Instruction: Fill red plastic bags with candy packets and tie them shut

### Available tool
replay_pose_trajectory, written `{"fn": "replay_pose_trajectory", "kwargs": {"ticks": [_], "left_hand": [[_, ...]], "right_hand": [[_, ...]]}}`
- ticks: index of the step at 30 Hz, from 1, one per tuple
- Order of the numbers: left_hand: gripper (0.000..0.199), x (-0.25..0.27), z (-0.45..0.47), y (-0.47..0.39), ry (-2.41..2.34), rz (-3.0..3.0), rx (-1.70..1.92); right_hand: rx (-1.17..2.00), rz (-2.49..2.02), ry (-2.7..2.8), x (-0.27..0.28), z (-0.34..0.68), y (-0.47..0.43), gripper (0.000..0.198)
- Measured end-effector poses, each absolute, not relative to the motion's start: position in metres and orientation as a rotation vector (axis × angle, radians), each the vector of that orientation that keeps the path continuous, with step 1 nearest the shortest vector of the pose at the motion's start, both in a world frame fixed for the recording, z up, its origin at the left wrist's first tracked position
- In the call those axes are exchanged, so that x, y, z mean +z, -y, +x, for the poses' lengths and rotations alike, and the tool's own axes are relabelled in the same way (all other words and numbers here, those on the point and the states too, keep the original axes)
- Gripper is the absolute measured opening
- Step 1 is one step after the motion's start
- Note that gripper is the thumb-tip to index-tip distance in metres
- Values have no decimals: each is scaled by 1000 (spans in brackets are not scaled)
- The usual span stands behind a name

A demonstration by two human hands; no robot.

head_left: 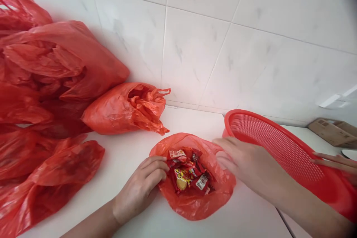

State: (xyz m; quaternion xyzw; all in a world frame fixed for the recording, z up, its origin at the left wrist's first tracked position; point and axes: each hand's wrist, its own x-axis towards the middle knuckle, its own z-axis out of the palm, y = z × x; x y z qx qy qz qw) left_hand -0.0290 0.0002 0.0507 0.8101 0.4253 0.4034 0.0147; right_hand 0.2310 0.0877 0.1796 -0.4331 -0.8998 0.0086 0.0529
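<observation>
A red plastic bag (195, 208) stands on the white tabletop with its mouth spread wide. Several small wrapped snacks (192, 173), mostly in red packets, lie in a heap inside it. My left hand (143, 184) is closed on the bag's left rim, fingertips hooked over the edge beside the packets. On the opposite side, my right hand (240, 156) grips the right rim, its thumb partly behind the thin film. The bag's bottom is hidden under the packets.
A filled red bag (111, 108) lies behind on the left, and more red bags (64, 59) pile up along the tiled wall (195, 44). At right is a large red mesh basket (276, 145), with another person's hand (340, 163) at its rim. A cardboard box (331, 132) sits beyond.
</observation>
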Motion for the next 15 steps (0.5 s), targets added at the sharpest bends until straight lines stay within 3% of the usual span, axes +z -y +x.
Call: {"fn": "replay_pose_trajectory", "kwargs": {"ticks": [5,10,15], "left_hand": [[31,53,-29,1,-1332,2493,1217],[46,79,-31,5,-1362,2538,854],[30,105,-37,14,-1466,2501,640]], "right_hand": [[-34,-1485,2584,141,274,-58,43],[205,-1549,2506,104,293,-61,62],[663,-1491,2283,98,276,-78,58]]}}
